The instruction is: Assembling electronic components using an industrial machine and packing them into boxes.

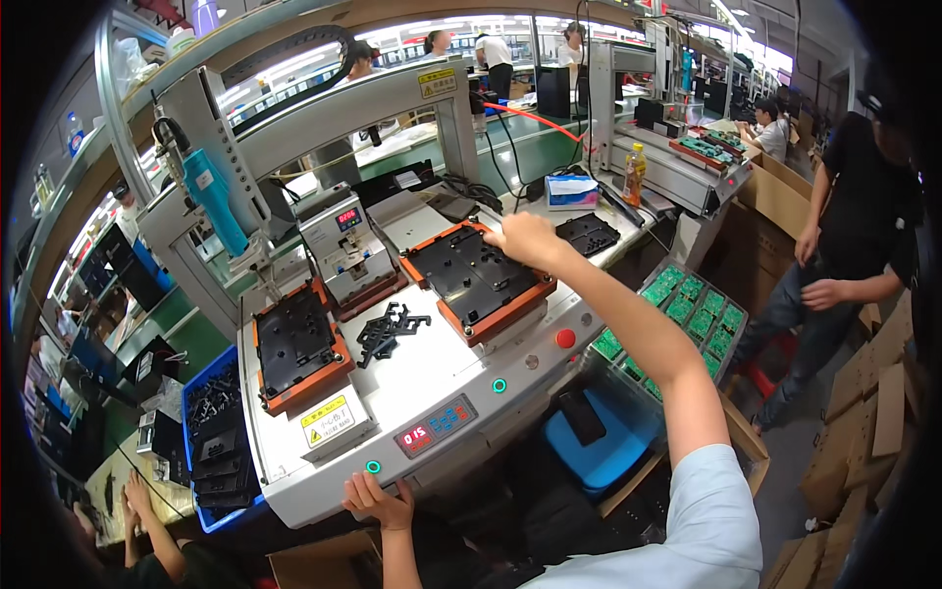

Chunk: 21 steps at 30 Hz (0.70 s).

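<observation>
My right hand (526,240) reaches over the far right corner of a black plastic panel (479,280), which lies in an orange-red fixture (508,316). Its fingers are curled together at the panel's edge; whatever they hold is hidden. My left hand (381,503) rests at the front edge of the white machine (304,496), fingers apart, just below a green-ringed button (373,467). A second black panel (296,339) sits in the left orange-red fixture (312,391). Between the fixtures lies a small pile of black plastic brackets (389,334).
A teal electric screwdriver (216,201) hangs over the left fixture, beside a small screw feeder (348,245). A blue bin (211,520) of black parts stands left. A red button (565,339) and a tray of green circuit boards (687,314) are at right. Another person (854,226) stands beyond.
</observation>
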Motion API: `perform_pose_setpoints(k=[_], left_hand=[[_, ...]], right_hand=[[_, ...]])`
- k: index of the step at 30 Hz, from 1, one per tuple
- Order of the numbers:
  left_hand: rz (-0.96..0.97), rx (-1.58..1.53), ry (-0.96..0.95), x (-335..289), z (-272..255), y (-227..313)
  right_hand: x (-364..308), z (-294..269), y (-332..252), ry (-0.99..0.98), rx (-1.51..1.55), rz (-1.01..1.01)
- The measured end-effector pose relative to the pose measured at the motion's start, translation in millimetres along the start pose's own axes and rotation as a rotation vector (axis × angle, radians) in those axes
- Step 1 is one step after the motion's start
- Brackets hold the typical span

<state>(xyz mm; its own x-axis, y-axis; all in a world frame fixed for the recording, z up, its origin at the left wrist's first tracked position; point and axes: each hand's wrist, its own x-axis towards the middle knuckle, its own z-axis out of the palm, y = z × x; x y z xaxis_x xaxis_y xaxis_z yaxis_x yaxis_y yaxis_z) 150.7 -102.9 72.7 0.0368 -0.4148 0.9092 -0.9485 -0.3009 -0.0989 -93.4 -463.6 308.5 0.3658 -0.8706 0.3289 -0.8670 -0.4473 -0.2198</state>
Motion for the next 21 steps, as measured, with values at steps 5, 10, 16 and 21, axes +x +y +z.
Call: perform_pose_setpoints(k=[5,10,16,21], left_hand=[[-0.004,-0.028,0.005,2,1,4],[0.005,-0.015,-0.020,2,-4,3],[-0.015,-0.022,-0.029,4,-2,8],[-0.048,0.038,-0.043,-7,-3,-4]], right_hand=[[-29,-11,13,-0.028,0.017,-0.071],[-13,-36,11,-0.365,0.906,0.158],[-3,-25,98,-0.048,1.436,0.310],[13,58,173,0.540,1.330,0.387]])
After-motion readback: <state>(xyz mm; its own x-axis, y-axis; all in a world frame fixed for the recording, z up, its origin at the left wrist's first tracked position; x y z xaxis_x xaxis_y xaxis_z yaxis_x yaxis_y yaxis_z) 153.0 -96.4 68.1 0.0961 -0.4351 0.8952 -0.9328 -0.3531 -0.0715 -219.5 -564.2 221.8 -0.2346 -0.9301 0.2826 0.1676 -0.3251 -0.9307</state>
